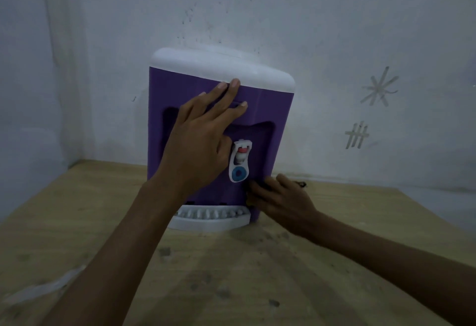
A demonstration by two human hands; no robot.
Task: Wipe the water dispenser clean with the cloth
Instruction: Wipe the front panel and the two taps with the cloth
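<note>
The purple water dispenser stands at the worktop's back edge by the wall; my left hand presses its front, fingers straight and slightly spread; my right hand curls at its lower right side, on something dark I cannot identify.

Two bare forearms reach in from the lower edge of the view, each ending in a bare hand. The left hand shows four long, slender fingers with short, pale nails at the tips. The right hand has its knuckles and back in plain sight. No sleeve, glove, ring, watch or band shows on either arm; both are uncovered from wrist to the frame's edge.
</note>
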